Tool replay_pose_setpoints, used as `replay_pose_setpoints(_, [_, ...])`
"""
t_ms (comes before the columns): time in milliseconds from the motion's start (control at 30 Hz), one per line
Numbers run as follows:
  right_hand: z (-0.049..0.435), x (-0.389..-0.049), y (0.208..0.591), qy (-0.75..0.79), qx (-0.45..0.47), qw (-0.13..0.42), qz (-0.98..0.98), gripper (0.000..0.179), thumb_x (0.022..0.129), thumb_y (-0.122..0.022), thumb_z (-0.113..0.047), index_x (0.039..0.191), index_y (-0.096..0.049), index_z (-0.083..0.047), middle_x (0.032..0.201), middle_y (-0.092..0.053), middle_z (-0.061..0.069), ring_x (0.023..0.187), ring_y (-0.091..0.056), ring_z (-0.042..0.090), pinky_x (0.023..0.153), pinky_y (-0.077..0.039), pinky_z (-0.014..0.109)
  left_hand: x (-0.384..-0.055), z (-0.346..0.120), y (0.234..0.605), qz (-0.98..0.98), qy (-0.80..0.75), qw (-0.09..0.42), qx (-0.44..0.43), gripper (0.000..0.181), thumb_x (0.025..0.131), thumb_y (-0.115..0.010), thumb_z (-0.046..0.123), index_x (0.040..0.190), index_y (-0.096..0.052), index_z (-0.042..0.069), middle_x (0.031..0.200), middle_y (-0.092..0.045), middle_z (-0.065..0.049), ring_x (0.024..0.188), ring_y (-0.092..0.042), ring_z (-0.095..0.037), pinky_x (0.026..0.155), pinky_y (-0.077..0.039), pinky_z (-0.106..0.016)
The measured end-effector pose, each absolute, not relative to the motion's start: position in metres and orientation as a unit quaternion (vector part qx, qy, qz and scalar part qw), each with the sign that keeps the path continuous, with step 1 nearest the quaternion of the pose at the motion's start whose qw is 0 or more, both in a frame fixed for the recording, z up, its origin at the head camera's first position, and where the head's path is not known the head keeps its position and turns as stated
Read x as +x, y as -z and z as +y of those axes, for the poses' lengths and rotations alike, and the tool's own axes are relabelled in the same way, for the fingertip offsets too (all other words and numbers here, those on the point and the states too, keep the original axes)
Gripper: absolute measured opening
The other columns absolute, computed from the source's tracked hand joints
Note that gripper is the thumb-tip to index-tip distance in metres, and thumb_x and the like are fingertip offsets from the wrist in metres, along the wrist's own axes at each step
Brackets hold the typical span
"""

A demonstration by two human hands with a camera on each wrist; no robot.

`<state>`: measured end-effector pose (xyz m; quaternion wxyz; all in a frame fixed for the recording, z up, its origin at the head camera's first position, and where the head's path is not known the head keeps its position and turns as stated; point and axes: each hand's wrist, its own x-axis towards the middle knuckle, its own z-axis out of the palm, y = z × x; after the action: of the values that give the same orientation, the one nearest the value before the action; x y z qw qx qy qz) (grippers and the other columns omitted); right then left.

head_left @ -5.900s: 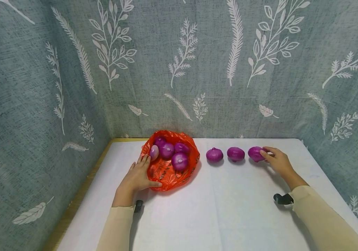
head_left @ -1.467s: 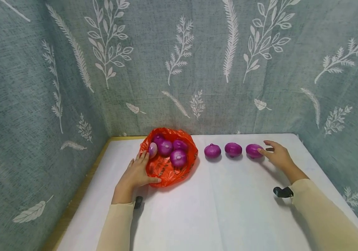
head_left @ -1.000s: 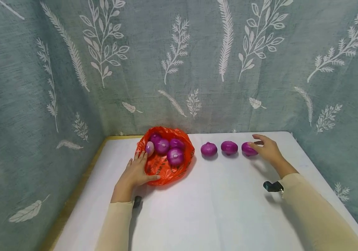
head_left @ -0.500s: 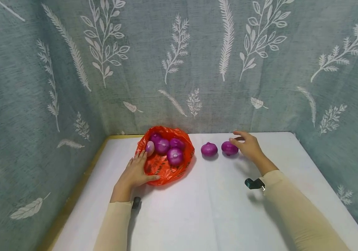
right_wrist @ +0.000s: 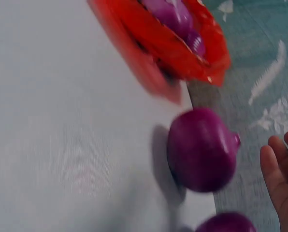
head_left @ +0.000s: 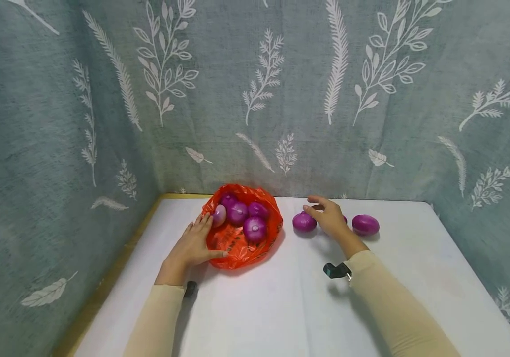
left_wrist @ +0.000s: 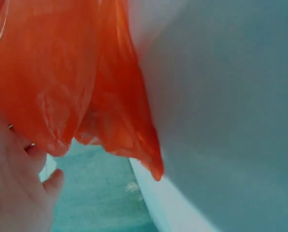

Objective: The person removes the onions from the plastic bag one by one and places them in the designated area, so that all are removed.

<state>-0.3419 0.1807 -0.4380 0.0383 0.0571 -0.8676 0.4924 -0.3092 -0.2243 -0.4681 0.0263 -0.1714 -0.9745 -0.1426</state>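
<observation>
A red plastic bag (head_left: 277, 237) lies with its mouth spread, and several purple onions sit inside. My left hand (head_left: 192, 245) rests at the bag's left rim, fingers extended and thumb along the front edge; the left wrist view shows the red plastic (left_wrist: 42, 72) beside the palm. Right of the bag, three onions stand in a row. My right hand (head_left: 330, 218) hovers by the left onion (head_left: 304, 223), thumb and fingers apart and nothing between them. It hides most of the middle onion (head_left: 346, 218). The right onion (head_left: 365, 225) lies untouched.
The onions and bag are near the back edge of a white-covered table (head_left: 255, 312). A green-grey curtain (head_left: 299, 99) with white leaf prints stands behind and at both sides. A dark wrist device (head_left: 336, 270) protrudes below the right sleeve.
My right hand, earlier touching the right onion, has moved left past the middle onion to the left one. The row of onions stays in place. My left hand keeps its place at the bag.
</observation>
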Motion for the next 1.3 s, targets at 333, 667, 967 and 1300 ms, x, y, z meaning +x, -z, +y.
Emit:
replay_pose_setpoints(333, [0.144, -0.356, 0.447, -0.515, 0.078, 0.014, -0.853, 0.054, 0.091, -0.069, -0.036, 0.137, -0.056, -0.010, 0.130, -0.060, 0.009, 0.117, -0.058, 0.029, 0.096, -0.049, 0.043, -0.318, -0.232, 0.463, -0.977, 0.135, 0.017, -0.162, 0.125, 0.067, -0.065, 0.080, 0.155, -0.019, 0.005, 0.161, -0.014, -0.014, 0.147, -0.007, -0.033, 0.117, -0.007, -0.050])
replay_pose_setpoints(667, [0.118, -0.355, 0.447, -0.524, 0.116, 0.010, -0.843, 0.050, 0.088, -0.074, -0.026, 0.132, -0.060, -0.007, 0.127, -0.063, 0.009, 0.109, -0.064, 0.026, 0.087, -0.054, 0.041, -0.330, -0.233, 0.457, -0.980, 0.110, -0.005, -0.168, 0.122, 0.071, -0.064, 0.077, 0.155, -0.016, 0.003, 0.161, -0.012, -0.016, 0.147, -0.005, -0.034, 0.116, -0.007, -0.053])
replay_pose_setpoints(967, [0.093, -0.353, 0.451, -0.524, 0.135, -0.024, -0.841, 0.053, 0.084, -0.078, -0.026, 0.131, -0.061, -0.008, 0.122, -0.065, 0.009, 0.113, -0.061, 0.029, 0.086, -0.054, 0.039, -0.346, -0.235, 0.447, -0.981, 0.097, -0.029, -0.166, 0.123, 0.069, -0.069, 0.073, 0.154, -0.018, 0.000, 0.160, -0.013, -0.018, 0.146, -0.007, -0.037, 0.115, -0.010, -0.055])
replay_pose_setpoints(1300, [0.080, -0.348, 0.470, -0.525, 0.166, -0.036, -0.834, 0.057, 0.081, -0.081, -0.018, 0.132, -0.060, -0.004, 0.121, -0.066, 0.011, 0.114, -0.060, 0.028, 0.099, -0.046, 0.043, -0.356, -0.233, 0.450, -0.980, 0.116, -0.056, -0.150, 0.128, 0.065, -0.076, 0.068, 0.154, -0.015, 0.000, 0.159, -0.017, -0.018, 0.146, -0.011, -0.036, 0.115, -0.009, -0.055])
